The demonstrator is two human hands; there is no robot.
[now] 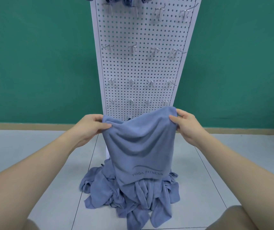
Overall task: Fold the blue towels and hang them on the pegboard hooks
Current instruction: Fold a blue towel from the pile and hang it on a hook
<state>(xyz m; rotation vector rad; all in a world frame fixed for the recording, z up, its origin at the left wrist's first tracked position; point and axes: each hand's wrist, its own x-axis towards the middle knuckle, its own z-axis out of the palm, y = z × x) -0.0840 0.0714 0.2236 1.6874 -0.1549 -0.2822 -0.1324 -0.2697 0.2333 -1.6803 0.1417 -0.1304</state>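
Towels are the matter at hand, and the white pegboard [142, 63], the largest thing, stands upright behind them with rows of bare hooks [153, 51]; dark blue bundles [126, 0] at its top edge may be towels already hung, though they are cut off. At the pegboard's foot lies a crumpled pile of towels [129, 200]. Before its lower rows hangs one blue towel [141, 146], spread for folding: the left hand [89, 128] pinches one top corner, the right hand [185, 125] the other.
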